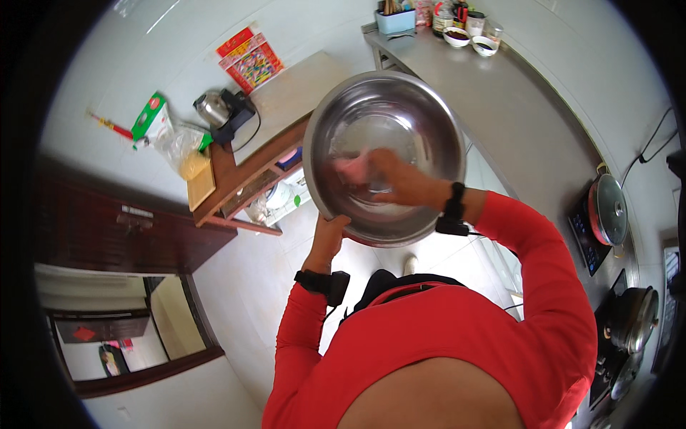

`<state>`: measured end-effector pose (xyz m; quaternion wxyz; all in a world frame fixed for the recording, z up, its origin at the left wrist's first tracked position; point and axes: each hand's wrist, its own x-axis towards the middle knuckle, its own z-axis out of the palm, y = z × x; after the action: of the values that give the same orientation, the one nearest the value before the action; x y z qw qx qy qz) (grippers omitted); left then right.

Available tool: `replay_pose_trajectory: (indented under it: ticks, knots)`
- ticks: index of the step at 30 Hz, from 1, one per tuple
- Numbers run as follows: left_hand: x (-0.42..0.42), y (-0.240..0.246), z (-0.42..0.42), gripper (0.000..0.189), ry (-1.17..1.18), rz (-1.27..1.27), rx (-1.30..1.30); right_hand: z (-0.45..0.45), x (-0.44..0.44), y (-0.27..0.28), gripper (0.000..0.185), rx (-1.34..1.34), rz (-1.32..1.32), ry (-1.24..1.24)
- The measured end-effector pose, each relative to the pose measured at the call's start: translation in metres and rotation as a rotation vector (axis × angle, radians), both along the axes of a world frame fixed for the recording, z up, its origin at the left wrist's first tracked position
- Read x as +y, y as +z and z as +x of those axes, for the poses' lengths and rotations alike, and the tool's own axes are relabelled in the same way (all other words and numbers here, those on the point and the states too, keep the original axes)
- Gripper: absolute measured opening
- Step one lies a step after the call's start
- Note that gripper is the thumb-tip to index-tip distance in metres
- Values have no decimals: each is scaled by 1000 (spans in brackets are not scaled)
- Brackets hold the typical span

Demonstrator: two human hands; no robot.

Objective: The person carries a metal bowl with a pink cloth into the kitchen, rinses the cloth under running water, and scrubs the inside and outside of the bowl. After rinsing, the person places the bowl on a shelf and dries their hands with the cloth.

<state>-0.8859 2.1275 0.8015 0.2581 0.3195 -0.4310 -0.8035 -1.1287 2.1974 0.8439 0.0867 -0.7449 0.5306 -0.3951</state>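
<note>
A large stainless steel basin [394, 134] is held up in front of me, over the floor. My left hand [328, 238] grips its rim at the near left, thumb on top of the edge. Inside the basin is my right hand [399, 177], blurred, beside a pink thing [353, 169] that could be a cloth or a piece of meat. Whether the right fingers touch or hold it cannot be told. Both wrists wear black bands.
A steel counter [514, 107] on the right bears bowls [456, 36], jars, a lidded red pan [608, 209] and pots. Left of the basin, a wooden-edged table [300, 86] carries an electric kettle [214, 107], plastic bags and a wooden board [201, 187].
</note>
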Motion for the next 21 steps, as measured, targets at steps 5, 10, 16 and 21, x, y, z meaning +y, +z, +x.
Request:
replay_pose_trajectory:
  ticks: [5,10,16,21]
  knots:
    - [-8,1,-40,55,-92,-173,-34,-11,-62,-20,25,526,27,194]
    - [-35,-3,-39,59,-116,-228,-76,-111,-118,-9,13,606,-296,-70]
    - [-109,-12,-49,65,103,-183,87,-128,-106,-66,33,635,137,-351]
    - [-192,-27,-68,64,89,-172,98,-37,-194,-103,29,-154,628,265]
